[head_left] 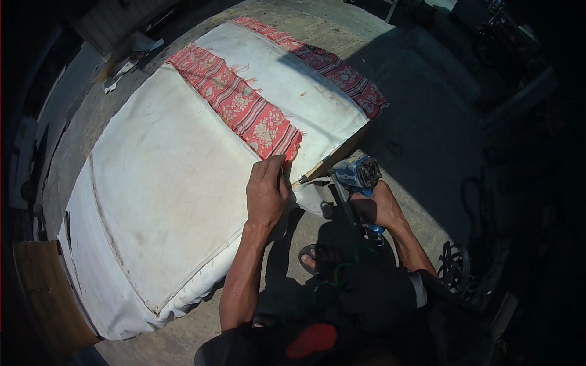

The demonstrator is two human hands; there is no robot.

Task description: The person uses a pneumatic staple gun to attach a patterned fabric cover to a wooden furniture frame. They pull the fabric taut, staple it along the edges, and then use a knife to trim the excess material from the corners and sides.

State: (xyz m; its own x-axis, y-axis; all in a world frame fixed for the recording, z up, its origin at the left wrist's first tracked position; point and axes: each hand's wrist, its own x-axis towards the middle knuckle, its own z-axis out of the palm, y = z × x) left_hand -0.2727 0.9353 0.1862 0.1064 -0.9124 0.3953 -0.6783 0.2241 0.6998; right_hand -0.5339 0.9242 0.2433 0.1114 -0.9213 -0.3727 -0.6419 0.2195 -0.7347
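Note:
My left hand [267, 189] is closed, its fingers on the near end of a red patterned fabric strip [241, 104] with a frayed edge. This strip lies across a large white upholstered piece [177, 177], in the seam between its two padded sections. In my right hand [379, 206] is a blue air staple gun [359, 172], gripped by its handle beside the piece's edge. A bit of white cloth [312, 198] hangs loose between my hands. Part of the wooden frame [342, 151] shows along the near right edge.
Another red patterned strip [329, 67] drapes over the far side. A brown wooden panel [52, 293] stands at the lower left. Coiled dark hose or strap [455, 265] lies on the concrete floor at right. My sandalled foot [309, 259] is below.

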